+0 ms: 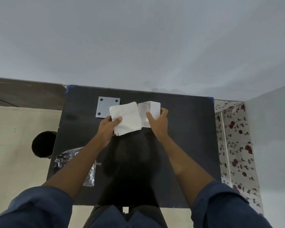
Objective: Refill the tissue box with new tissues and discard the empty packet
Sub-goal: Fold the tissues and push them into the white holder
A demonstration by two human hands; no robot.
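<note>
My left hand [108,127] grips a thick stack of white tissues [127,118] by its near left corner, held just above the black table [187,137]. The stack's right edge touches the open white tissue box [153,106], which stands at the table's far middle. My right hand [158,122] holds that box from its near right side, thumb on the front wall. The clear crinkled plastic packet [69,157] lies flat at the table's near left, partly under my left forearm.
A square grey plate [104,104] with holes at its corners lies at the far left of the table, partly covered by the tissues. A black round bin [43,143] stands on the floor left of the table. Floral fabric [234,145] hangs to the right.
</note>
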